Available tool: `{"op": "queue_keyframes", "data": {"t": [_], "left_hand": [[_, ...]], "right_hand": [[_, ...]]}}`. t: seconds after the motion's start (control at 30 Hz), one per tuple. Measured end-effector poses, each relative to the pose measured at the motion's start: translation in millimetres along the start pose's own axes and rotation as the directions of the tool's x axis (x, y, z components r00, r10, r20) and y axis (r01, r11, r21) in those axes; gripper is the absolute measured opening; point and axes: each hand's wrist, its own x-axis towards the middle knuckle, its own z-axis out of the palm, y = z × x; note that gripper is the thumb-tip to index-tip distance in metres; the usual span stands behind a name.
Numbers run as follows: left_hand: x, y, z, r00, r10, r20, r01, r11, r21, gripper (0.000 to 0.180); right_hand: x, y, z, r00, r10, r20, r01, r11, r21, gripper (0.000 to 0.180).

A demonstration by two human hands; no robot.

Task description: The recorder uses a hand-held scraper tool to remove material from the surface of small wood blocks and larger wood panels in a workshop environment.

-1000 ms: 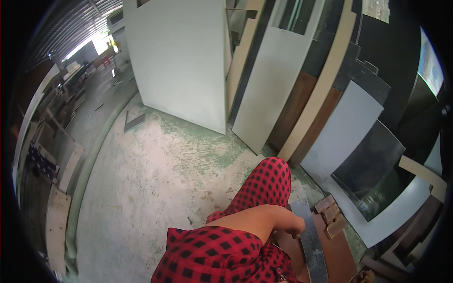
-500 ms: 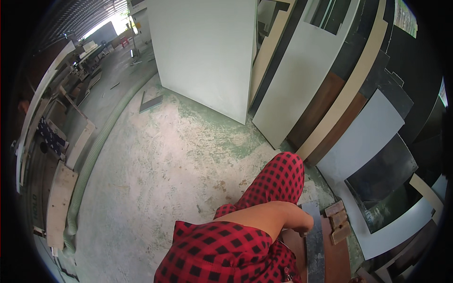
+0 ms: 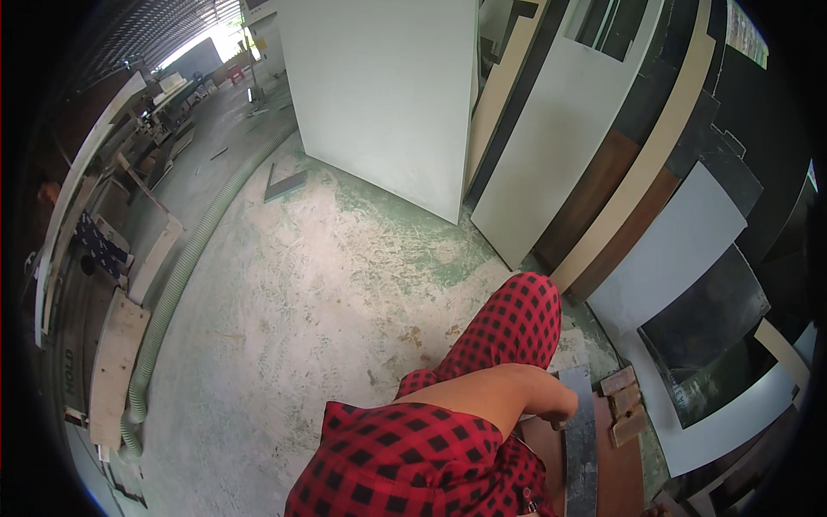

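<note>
My left arm, in a red and black checked sleeve point(image 3: 405, 457), reaches across to the lower right. At its end my left hand point(image 3: 562, 407) is bent downward, fingers closed at the left edge of a dark grey board strip point(image 3: 581, 457). The fingertips are partly hidden behind the hand. Under the strip lies a wider reddish-brown board point(image 3: 616, 470). Beyond the hand rises my bent knee in matching checked cloth point(image 3: 517, 319). My right hand is not in view.
Small wooden blocks point(image 3: 624, 405) sit right of the strip. Large panels, including a white board point(image 3: 379, 103), lean along the far and right sides. A ribbed hose point(image 3: 185, 276) runs over the floor at left, beside a pale plank point(image 3: 116, 370). A grey offcut point(image 3: 286, 185) lies farther off.
The whole view has shifted slightly, with the scene now a little farther right in the picture. My left hand stays at the edge of the grey strip.
</note>
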Motion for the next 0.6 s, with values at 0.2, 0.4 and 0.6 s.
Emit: {"op": "queue_keyframes", "data": {"t": [0.2,0.4,0.6], "left_hand": [[16.3,-4.3,-0.7,0.999,-0.016,0.044,0.014,0.999,0.051,0.034],[-7.6,-7.2,5.7,0.998,-0.055,-0.020,0.055,0.998,0.041,0.036],[-38.0,5.0,5.8,0.984,-0.085,-0.157,0.098,0.992,0.081,0.047]], "right_hand": [[41.1,3.6,-37.2,0.982,0.057,0.182,-0.041,0.995,-0.091,0.030],[92.5,-14.1,-99.5,0.914,0.226,0.338,-0.179,0.970,-0.163,0.053],[37.0,-27.6,-88.6,0.952,0.209,0.223,-0.240,0.963,0.125,0.057]]}}
